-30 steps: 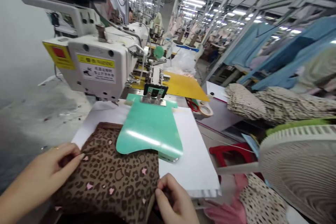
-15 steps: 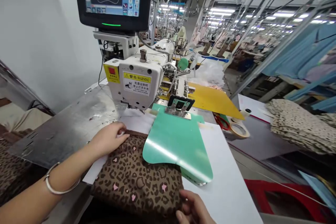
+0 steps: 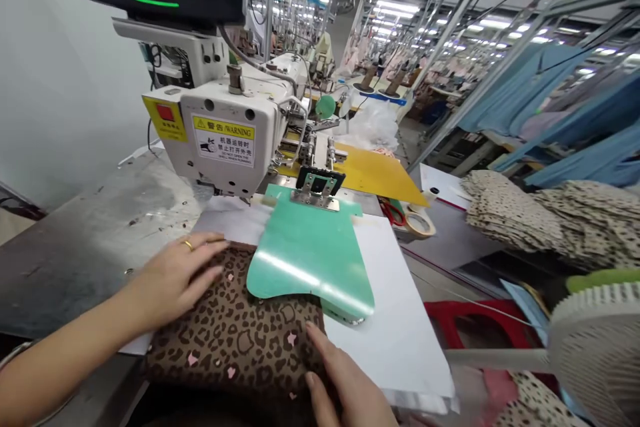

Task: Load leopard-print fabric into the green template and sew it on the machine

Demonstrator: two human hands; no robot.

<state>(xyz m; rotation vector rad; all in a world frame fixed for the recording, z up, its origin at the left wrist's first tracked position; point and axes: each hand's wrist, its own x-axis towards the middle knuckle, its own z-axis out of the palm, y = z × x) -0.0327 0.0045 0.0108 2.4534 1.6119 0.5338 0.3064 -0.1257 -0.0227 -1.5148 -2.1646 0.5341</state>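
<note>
A brown leopard-print fabric piece [image 3: 240, 340] with pink spots lies partly under the green template plate [image 3: 310, 247] of a white sewing machine [image 3: 225, 133]. My left hand [image 3: 175, 273] rests on the fabric's upper left edge, its fingers stretched toward the plate. On the fabric's right edge lies my right hand [image 3: 345, 380], fingers apart, just below the plate's lower edge. The fabric's upper right part is hidden beneath the plate. A metal clamp [image 3: 316, 190] grips the plate at its far end.
A white sheet [image 3: 400, 320] covers the work surface right of the plate. Behind stands a yellow sheet [image 3: 375, 177]. Red scissors [image 3: 393, 212] and a tape roll [image 3: 420, 224] sit at the right. Stacks of spotted fabric [image 3: 510, 213] lie farther right, above a fan [image 3: 600, 347].
My left hand has flattened out, fingers extended on the fabric. My right hand has moved up onto the fabric's right side. The view has turned right, bringing a fan into sight.
</note>
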